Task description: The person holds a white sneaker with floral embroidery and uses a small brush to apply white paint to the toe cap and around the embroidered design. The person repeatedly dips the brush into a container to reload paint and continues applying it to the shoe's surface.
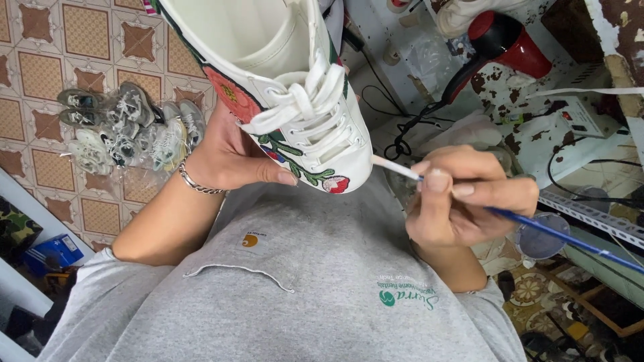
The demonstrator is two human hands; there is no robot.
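Tiled floor below. Left hand (231, 157) grips a white shoe (295, 100); right hand (463, 198) pinches a brush (537, 228) touching its toe. Painting seems underway; it needs steady strokes.

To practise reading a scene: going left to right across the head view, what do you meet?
Pile of worn sneakers → left hand → white flowered sneaker → right hand holding a blue-handled paintbrush.
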